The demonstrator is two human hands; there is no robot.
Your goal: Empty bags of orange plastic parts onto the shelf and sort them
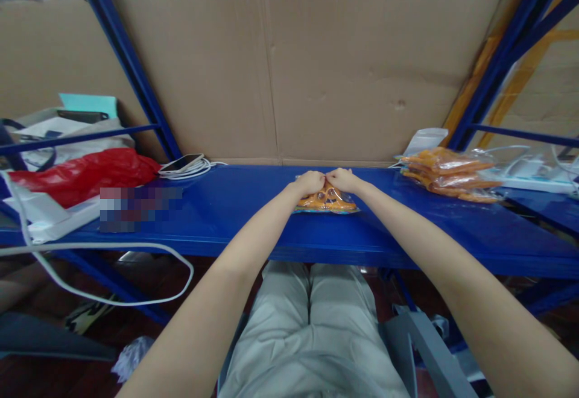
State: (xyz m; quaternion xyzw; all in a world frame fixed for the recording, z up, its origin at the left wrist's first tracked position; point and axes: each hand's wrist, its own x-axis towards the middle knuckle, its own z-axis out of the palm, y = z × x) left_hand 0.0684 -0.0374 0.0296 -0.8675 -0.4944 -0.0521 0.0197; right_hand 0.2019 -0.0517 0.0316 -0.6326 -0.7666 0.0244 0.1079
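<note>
Cardboard (325,72) backs the blue table (226,205), with orange packs (446,175) piled at right. Left hand (312,181) and right hand (342,179), side by side, pinch a packet (328,204).

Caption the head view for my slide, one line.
Left hand and right hand grasp the far edge of an orange packet on a blue shelf, more packets at right.

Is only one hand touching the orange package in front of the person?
No, the left hand and right hand both touch the orange package at its far end.
</note>
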